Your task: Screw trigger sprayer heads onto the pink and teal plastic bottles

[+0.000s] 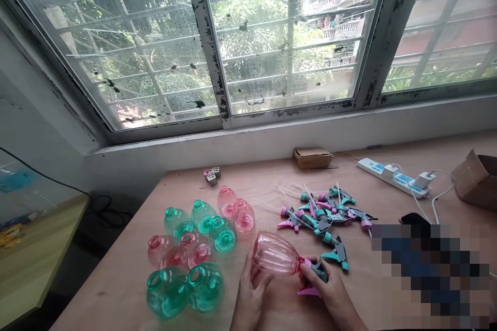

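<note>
My left hand [250, 289] is wrapped round the underside of a pink ribbed plastic bottle [274, 254] that lies on its side above the wooden table [116, 289]. My right hand [330, 289] grips a grey and pink spray trigger head [316, 274] at the bottle's neck. Left of my hands stands a cluster of several empty green and pink bottles [194, 253]. Behind my right hand lies a pile of several loose spray heads [326, 212] with thin white tubes.
A white power strip [392, 176] with plugs and a black phone [413, 218] lie at the right. A cardboard box [476, 178] sits at the far right, a small brown box [312, 156] by the wall under the window. A blurred patch covers the lower right.
</note>
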`<state>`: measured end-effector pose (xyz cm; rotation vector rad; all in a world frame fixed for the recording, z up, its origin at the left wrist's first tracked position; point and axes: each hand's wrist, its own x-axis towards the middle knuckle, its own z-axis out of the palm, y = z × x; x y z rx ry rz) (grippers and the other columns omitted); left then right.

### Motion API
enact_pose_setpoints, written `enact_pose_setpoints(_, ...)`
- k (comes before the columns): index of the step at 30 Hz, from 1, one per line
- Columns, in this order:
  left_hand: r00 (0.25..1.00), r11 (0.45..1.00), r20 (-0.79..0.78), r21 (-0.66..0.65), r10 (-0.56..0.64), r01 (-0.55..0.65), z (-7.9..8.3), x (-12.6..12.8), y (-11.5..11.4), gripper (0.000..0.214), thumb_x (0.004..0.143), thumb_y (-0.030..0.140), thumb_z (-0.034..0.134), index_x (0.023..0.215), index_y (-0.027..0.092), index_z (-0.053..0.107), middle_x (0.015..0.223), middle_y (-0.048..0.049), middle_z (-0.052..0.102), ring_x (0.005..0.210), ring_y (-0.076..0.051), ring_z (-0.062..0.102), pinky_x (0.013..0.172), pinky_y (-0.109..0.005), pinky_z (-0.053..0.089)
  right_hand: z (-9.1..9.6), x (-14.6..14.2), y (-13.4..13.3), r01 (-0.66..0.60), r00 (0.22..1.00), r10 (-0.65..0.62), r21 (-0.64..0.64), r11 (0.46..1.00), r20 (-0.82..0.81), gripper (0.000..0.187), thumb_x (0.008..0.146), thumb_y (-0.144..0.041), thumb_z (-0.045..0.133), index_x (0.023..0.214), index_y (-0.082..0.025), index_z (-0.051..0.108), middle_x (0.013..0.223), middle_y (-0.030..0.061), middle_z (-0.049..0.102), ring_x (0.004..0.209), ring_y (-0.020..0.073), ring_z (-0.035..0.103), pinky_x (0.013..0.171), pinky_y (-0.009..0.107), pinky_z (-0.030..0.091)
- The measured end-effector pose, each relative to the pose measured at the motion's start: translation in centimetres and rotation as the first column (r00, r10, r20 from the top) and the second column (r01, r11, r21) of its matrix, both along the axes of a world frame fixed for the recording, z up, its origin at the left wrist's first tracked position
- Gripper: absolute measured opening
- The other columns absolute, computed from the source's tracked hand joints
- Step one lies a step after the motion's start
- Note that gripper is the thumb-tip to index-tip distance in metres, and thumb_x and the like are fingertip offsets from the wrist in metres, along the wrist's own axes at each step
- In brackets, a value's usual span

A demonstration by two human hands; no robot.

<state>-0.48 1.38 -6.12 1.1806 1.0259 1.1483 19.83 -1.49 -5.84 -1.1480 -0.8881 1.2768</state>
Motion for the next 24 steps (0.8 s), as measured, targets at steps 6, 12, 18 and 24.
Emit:
enact_pose_setpoints(6,0.992,0.990,0.016,0.054,0.126,-0.127,-1.0,0.1,0.3,0.106,0.061,0.043,0.088,0.150,0.025,0.034,0.156,-0.0132,0.042,0.140,-0.035,0.044,0.115,-0.045,0.038,-0.2,-0.6,0.1,0.039,0.995,-0.040,0.015,0.999,0.094,0.035,0.073,-0.051,0.078,0.083,-0.018,0.071,0.066,0.0011,0.067,0.063,0.0209,0.063,0.060,0.029,0.051)
enact_pose_setpoints(12,0.994,0.996,-0.062,-0.007,0.088,-0.089,-1.1,-0.2,0.5,0.085,0.065,0.036,0.087,0.141,0.022,0.050,0.140,-0.0140,0.061,0.136,-0.035,0.049,0.117,-0.047,0.035,-0.4,-0.3,0.3,0.088,0.994,-0.087,-0.023,0.996,0.063,0.041,0.070,-0.054,0.078,0.087,-0.018,0.071,0.064,0.0019,0.069,0.061,0.0226,0.064,0.060,0.032,0.053)
enact_pose_setpoints(18,0.995,0.995,-0.024,0.015,0.099,-0.098,-1.2,-0.1,0.5,0.098,0.059,0.032,0.090,0.145,0.026,0.044,0.149,-0.0124,0.053,0.140,-0.035,0.044,0.118,-0.048,0.033,0.4,0.1,-0.1,0.002,0.997,-0.002,-0.013,1.000,0.071,0.034,0.078,-0.049,0.074,0.091,-0.018,0.069,0.070,0.0010,0.069,0.067,0.0219,0.065,0.066,0.031,0.053)
enact_pose_setpoints(24,0.983,0.984,-0.043,0.025,0.179,-0.178,-1.2,0.1,0.4,0.092,0.062,0.033,0.089,0.141,0.018,0.045,0.147,-0.0184,0.053,0.136,-0.036,0.049,0.116,-0.049,0.036,0.9,-0.2,0.0,0.028,0.984,-0.030,0.017,0.999,0.178,0.034,0.074,-0.050,0.076,0.087,-0.019,0.072,0.073,0.0011,0.070,0.071,0.0229,0.066,0.067,0.029,0.053)
